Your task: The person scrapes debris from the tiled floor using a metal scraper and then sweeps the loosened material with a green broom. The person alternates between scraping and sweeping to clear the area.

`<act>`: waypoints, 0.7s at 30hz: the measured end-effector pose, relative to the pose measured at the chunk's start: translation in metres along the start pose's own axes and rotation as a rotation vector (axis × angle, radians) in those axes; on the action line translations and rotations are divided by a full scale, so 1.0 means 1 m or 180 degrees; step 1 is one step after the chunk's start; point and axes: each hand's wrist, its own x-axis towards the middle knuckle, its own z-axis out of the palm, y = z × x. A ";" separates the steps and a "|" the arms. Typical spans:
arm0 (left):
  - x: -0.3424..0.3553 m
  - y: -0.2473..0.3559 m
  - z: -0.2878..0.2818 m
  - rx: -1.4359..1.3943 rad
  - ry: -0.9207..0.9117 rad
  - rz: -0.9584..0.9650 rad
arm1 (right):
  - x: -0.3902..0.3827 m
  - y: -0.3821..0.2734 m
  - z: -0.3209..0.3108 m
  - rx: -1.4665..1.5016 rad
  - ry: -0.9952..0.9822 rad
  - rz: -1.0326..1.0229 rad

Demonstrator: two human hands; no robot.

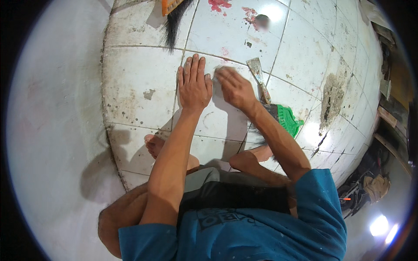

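My left hand (193, 87) lies flat on the white tiled floor (143, 78), fingers stretched forward and thumb close alongside. Just right of it, my right hand (235, 89) is low over the same tile, its fingers bent and smeared by motion. Whether anything is under those fingertips cannot be made out. A putty knife (256, 69) with a worn, stained blade rests on the floor beside my right hand. Behind it, partly covered by my right forearm, is a green broom head (288, 121) with dark bristles.
An orange broom head (170, 6) with black bristles reaches in at the top. Red stains (219, 5) and a small dark round spot (262, 21) mark the far tiles. A pale wall (56, 122) borders the left. Wooden boards (389, 117) and clutter line the right.
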 end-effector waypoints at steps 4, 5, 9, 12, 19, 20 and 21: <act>-0.004 -0.002 -0.002 -0.0049 -0.0082 0.0002 | 0.009 -0.006 0.003 -0.0464 0.0250 0.0379; -0.003 -0.002 -0.001 -0.0040 -0.0057 0.0010 | 0.007 -0.010 0.004 -0.0145 0.0042 0.0018; -0.004 -0.002 0.000 -0.0086 -0.0025 0.0028 | 0.013 -0.005 0.001 -0.0440 0.0393 0.0693; -0.002 -0.001 0.000 -0.0072 -0.0030 0.0020 | 0.005 -0.007 0.000 -0.0189 -0.0048 -0.0020; -0.004 -0.002 -0.002 -0.0067 -0.0071 0.0040 | -0.002 -0.012 0.004 -0.0011 -0.0144 -0.0249; -0.005 -0.001 -0.003 -0.0063 -0.0073 0.0021 | 0.002 -0.010 0.000 -0.0151 0.0007 0.0163; -0.006 0.000 -0.003 -0.0058 -0.0077 0.0002 | 0.008 -0.008 -0.003 -0.0291 0.0157 0.0576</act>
